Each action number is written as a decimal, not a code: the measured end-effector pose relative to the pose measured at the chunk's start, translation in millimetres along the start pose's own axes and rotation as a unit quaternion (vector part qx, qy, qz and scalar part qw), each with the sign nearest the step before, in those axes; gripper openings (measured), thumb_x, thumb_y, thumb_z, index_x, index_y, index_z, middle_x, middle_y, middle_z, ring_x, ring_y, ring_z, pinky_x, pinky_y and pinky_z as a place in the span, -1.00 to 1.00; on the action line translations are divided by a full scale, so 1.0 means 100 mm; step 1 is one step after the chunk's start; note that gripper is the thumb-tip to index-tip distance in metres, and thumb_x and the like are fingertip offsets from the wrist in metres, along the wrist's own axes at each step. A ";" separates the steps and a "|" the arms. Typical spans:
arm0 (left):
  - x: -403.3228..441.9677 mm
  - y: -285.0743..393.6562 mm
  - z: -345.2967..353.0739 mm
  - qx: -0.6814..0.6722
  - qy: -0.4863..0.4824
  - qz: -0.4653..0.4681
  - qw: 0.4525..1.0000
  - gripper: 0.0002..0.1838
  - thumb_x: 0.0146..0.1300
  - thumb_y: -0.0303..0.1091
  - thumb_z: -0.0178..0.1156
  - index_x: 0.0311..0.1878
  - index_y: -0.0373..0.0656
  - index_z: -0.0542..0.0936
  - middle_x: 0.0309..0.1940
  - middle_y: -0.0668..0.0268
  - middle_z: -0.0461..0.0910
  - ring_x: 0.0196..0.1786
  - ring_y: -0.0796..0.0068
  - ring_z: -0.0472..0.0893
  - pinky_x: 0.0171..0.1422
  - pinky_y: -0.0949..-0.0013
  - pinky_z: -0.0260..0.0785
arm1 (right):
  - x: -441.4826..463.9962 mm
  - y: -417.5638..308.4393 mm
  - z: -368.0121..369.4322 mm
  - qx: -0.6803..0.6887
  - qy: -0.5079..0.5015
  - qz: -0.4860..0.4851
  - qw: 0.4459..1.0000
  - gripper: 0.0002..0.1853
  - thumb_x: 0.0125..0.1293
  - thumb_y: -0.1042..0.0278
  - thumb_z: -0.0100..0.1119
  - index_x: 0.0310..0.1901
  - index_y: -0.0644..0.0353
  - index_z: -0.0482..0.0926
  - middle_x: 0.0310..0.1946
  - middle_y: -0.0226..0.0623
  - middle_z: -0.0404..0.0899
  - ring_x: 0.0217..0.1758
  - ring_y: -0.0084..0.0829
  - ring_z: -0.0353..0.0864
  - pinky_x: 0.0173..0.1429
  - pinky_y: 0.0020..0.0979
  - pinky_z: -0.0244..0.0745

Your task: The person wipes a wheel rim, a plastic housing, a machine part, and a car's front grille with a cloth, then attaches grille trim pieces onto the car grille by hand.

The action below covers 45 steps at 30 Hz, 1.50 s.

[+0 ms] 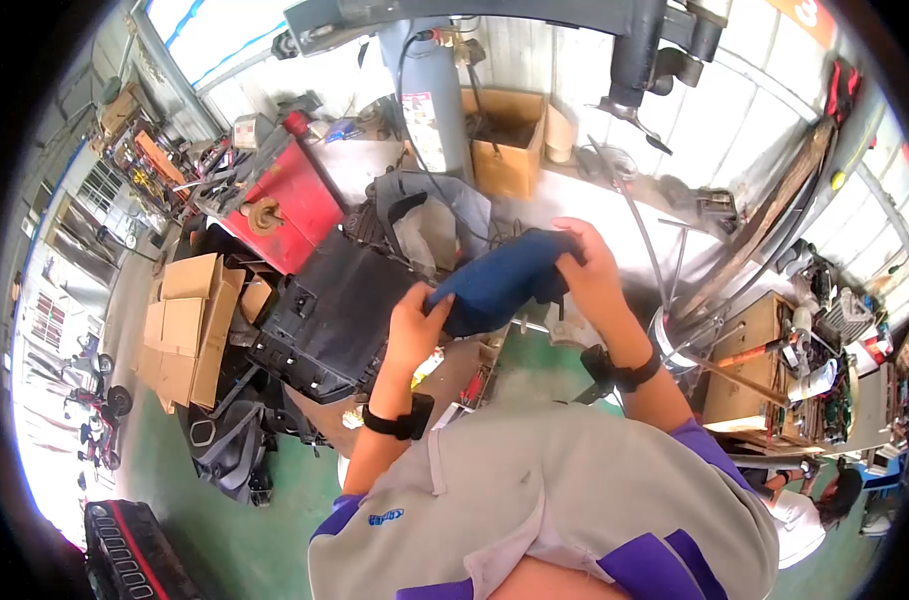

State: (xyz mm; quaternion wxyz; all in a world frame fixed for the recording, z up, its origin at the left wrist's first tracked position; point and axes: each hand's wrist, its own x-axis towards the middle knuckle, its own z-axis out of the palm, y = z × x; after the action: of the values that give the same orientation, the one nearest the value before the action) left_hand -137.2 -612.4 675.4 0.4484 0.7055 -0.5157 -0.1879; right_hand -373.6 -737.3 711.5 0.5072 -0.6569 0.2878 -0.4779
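A dark blue cloth (500,282) is stretched between my two hands in front of my chest. My left hand (415,325) pinches its left end, with the thumb on top. At the upper right end, the fingers and thumb of my right hand (590,262) close on the fabric. The cloth's exact kind does not show; its underside is hidden. Just left of my left hand lies a large black plastic part (330,310) with a flat panel. Behind the cloth is a grey fabric piece (465,205).
A red metal cabinet (293,205) and folded cardboard (185,325) stand to the left. Beyond the cloth are a grey post (425,100) and a cardboard box (505,150). A bucket (665,335) with long rods and a cluttered wooden cabinet (745,350) stand right. Another person (800,515) is at lower right.
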 end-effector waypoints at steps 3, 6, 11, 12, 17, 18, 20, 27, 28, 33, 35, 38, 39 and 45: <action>0.04 0.26 0.32 -0.048 0.013 0.054 0.997 -0.79 0.27 -0.38 0.30 -0.12 -0.24 0.53 -0.35 0.29 0.54 -0.22 0.51 0.49 -0.06 0.40 0.38 | 0.05 0.01 -0.40 -0.012 0.025 -0.025 0.999 -0.54 0.21 0.71 0.00 0.18 0.28 0.43 -0.02 -0.24 0.57 0.05 -0.46 0.55 0.20 -0.47 0.39; 0.01 0.39 0.67 -0.096 -0.021 0.125 0.987 -0.64 0.20 -0.40 0.35 0.05 -0.23 0.54 -0.21 0.21 0.59 -0.11 0.39 0.54 0.02 0.33 0.40 | 0.11 0.07 -0.68 -0.051 0.049 -0.050 0.996 -0.57 0.21 0.67 0.02 0.15 0.29 0.48 0.00 -0.24 0.58 0.05 -0.45 0.55 0.20 -0.47 0.40; 0.01 0.42 0.92 0.040 -0.212 0.183 0.959 -0.77 0.23 -0.37 0.34 -0.13 -0.28 0.59 -0.25 0.13 0.59 -0.09 0.28 0.58 0.01 0.24 0.40 | 0.23 0.18 -0.99 -0.104 0.064 -0.095 0.988 -0.59 0.18 0.64 0.02 0.11 0.28 0.51 0.00 -0.22 0.58 0.06 -0.40 0.56 0.22 -0.43 0.40; 0.04 0.39 0.99 0.060 -0.168 0.174 0.969 -0.75 0.22 -0.34 0.34 -0.13 -0.29 0.58 -0.25 0.10 0.57 -0.11 0.17 0.58 -0.02 0.18 0.39 | 0.24 0.18 -1.05 -0.114 0.062 -0.100 0.986 -0.58 0.17 0.63 0.02 0.10 0.28 0.51 -0.01 -0.21 0.58 0.07 -0.39 0.56 0.22 -0.42 0.39; 0.19 0.69 1.09 -0.222 -0.086 -0.104 0.966 -0.73 0.46 -0.24 0.04 0.06 -0.23 0.44 -0.17 0.06 0.60 -0.31 0.08 0.68 -0.31 0.24 0.54 | 0.23 0.09 -1.28 -0.091 0.049 -0.142 0.984 -0.61 0.17 0.58 0.06 0.07 0.27 0.52 -0.09 -0.14 0.61 0.01 -0.29 0.59 0.20 -0.38 0.42; 0.22 0.86 1.07 -0.345 -0.058 -0.156 0.924 -0.72 0.51 -0.23 -0.02 0.09 -0.22 0.41 -0.15 0.07 0.60 -0.36 0.12 0.70 -0.37 0.29 0.56 | 0.22 0.07 -1.35 -0.104 0.053 -0.147 0.982 -0.63 0.17 0.55 0.09 0.06 0.27 0.52 -0.11 -0.11 0.61 -0.01 -0.25 0.61 0.17 -0.36 0.44; 0.36 0.97 1.12 -0.402 -0.032 -0.125 0.907 -0.69 0.56 -0.18 -0.13 0.13 -0.20 0.38 -0.22 0.10 0.63 -0.48 0.24 0.69 -0.47 0.40 0.58 | 0.24 0.13 -1.47 -0.173 0.079 -0.154 0.970 -0.68 0.19 0.49 0.14 0.01 0.27 0.52 -0.16 -0.06 0.61 -0.06 -0.14 0.62 0.10 -0.31 0.47; 0.63 1.66 1.36 -0.349 -0.109 0.026 0.930 -0.72 0.53 -0.26 -0.04 0.16 -0.21 0.40 -0.33 0.18 0.63 -0.55 0.37 0.65 -0.50 0.48 0.48 | 0.17 0.81 -1.84 -0.360 0.153 -0.054 0.919 -0.64 0.25 0.29 0.22 0.03 0.22 0.43 -0.30 0.04 0.57 -0.18 0.07 0.59 -0.10 -0.15 0.50; 0.61 1.74 1.39 -0.332 -0.135 0.028 0.933 -0.73 0.50 -0.32 0.01 0.16 -0.22 0.42 -0.34 0.23 0.62 -0.52 0.41 0.65 -0.46 0.49 0.49 | 0.16 0.96 -1.90 -0.351 0.146 -0.028 0.924 -0.62 0.30 0.26 0.19 0.09 0.19 0.41 -0.32 0.02 0.57 -0.24 0.04 0.61 -0.15 -0.15 0.52; 0.74 1.79 1.43 -0.138 -0.193 0.151 0.960 -0.81 0.48 -0.34 0.03 -0.09 -0.26 0.55 -0.45 0.33 0.56 -0.56 0.55 0.61 -0.49 0.55 0.40 | 0.08 1.04 -1.99 0.142 0.099 0.248 0.953 -0.56 0.50 -0.05 -0.11 0.31 -0.13 0.35 -0.39 -0.34 0.54 -0.61 -0.44 0.58 -0.50 -0.35 0.54; 0.85 1.73 1.42 -0.183 -0.185 0.054 0.964 -0.81 0.47 -0.32 0.05 -0.14 -0.25 0.56 -0.51 0.36 0.53 -0.60 0.59 0.57 -0.53 0.55 0.36 | 0.11 0.67 -2.00 0.238 0.105 0.253 0.932 -0.57 0.48 -0.06 -0.06 0.29 -0.15 0.37 -0.41 -0.37 0.53 -0.59 -0.44 0.58 -0.49 -0.39 0.52; 0.95 1.65 1.42 -0.223 -0.177 0.004 0.959 -0.76 0.46 -0.25 0.09 -0.21 -0.25 0.56 -0.57 0.39 0.52 -0.67 0.63 0.51 -0.60 0.56 0.28 | 0.24 0.62 -1.92 0.316 0.141 0.216 0.913 -0.60 0.41 -0.07 0.04 0.12 -0.01 0.47 -0.41 -0.39 0.48 -0.62 -0.56 0.43 -0.49 -0.52 0.41; 0.98 1.63 1.42 -0.224 -0.192 0.015 0.955 -0.75 0.47 -0.25 0.09 -0.21 -0.25 0.56 -0.56 0.39 0.53 -0.67 0.63 0.51 -0.61 0.56 0.27 | 0.33 0.65 -1.89 0.335 0.162 0.196 0.907 -0.66 0.41 0.00 0.07 0.07 0.00 0.50 -0.45 -0.41 0.48 -0.65 -0.55 0.42 -0.50 -0.50 0.41; 1.31 1.43 1.20 -0.327 -0.224 0.035 0.918 -0.73 0.50 -0.21 0.03 -0.14 -0.26 0.54 -0.48 0.29 0.60 -0.59 0.50 0.59 -0.51 0.50 0.38 | 0.60 0.40 -1.88 0.310 0.164 0.114 0.929 -0.83 0.38 0.22 0.15 -0.19 0.13 0.51 -0.59 -0.46 0.39 -0.62 -0.60 0.35 -0.56 -0.53 0.25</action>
State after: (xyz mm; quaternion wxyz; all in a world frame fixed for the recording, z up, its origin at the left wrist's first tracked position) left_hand -252.5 -791.7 755.8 0.5331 0.4408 -0.5368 -0.4830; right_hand -519.4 -874.8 699.3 0.6824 -0.3419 0.2775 -0.5835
